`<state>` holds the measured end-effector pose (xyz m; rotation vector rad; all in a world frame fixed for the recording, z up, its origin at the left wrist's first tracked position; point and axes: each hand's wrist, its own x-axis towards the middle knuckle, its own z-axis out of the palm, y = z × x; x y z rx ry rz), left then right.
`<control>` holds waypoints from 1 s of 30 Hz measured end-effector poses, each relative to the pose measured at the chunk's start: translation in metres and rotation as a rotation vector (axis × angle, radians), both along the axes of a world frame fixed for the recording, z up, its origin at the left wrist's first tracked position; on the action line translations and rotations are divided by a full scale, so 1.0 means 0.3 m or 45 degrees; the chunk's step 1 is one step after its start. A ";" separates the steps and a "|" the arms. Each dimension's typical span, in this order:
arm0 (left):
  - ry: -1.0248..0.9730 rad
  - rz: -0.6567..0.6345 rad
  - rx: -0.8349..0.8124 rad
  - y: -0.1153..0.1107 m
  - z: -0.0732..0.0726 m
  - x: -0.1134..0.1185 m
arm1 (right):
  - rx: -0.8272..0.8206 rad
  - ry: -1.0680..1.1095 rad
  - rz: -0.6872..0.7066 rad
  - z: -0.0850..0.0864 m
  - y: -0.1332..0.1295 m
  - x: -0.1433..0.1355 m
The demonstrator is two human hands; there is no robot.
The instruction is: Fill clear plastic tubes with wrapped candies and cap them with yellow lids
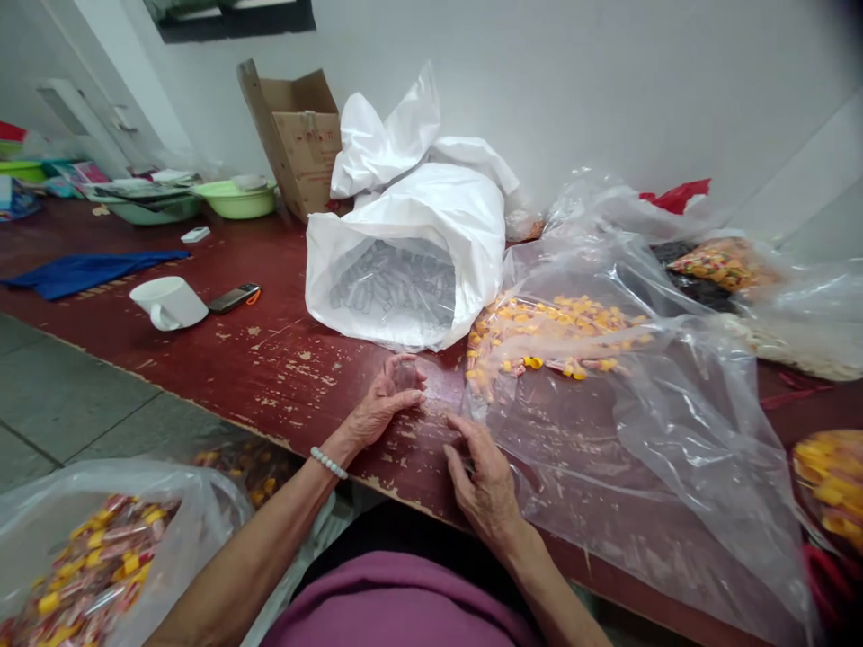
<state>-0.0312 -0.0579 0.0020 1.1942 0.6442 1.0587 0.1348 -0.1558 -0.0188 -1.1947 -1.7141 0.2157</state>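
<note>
Near the table's front edge, my left hand (386, 404) is curled round a small clear plastic piece (405, 374). My right hand (484, 472) hovers to its right with bent fingers and a gap between thumb and index finger; nothing is plainly visible in it. Behind my hands a white sack (411, 211) lies open toward me, with many clear plastic pieces (395, 280) inside. To the right, a large clear plastic bag (680, 395) lies spread on the table, holding a pile of yellow-capped pieces (566, 323).
On the red table (270, 377) are a white mug (168, 302), a phone (234, 298), a blue cloth (87, 271), green basins (237, 199) and a cardboard box (306, 148). A bag of yellow-capped pieces (101, 566) stands lower left; a bowl (832, 485) is at right.
</note>
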 end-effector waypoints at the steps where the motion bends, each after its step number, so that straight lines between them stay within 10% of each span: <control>1: 0.029 -0.020 0.032 -0.014 -0.001 0.000 | 0.010 -0.001 -0.013 0.020 -0.002 -0.011; 7: 0.181 -0.066 0.247 -0.057 -0.027 0.009 | 0.063 -0.122 0.019 0.122 0.045 -0.079; 21: 0.081 -0.097 0.151 -0.066 -0.078 0.057 | -0.193 0.339 -0.024 0.069 0.097 -0.070; 30: 0.200 -0.129 0.147 -0.073 -0.056 0.070 | -0.163 0.130 0.048 0.112 0.097 -0.074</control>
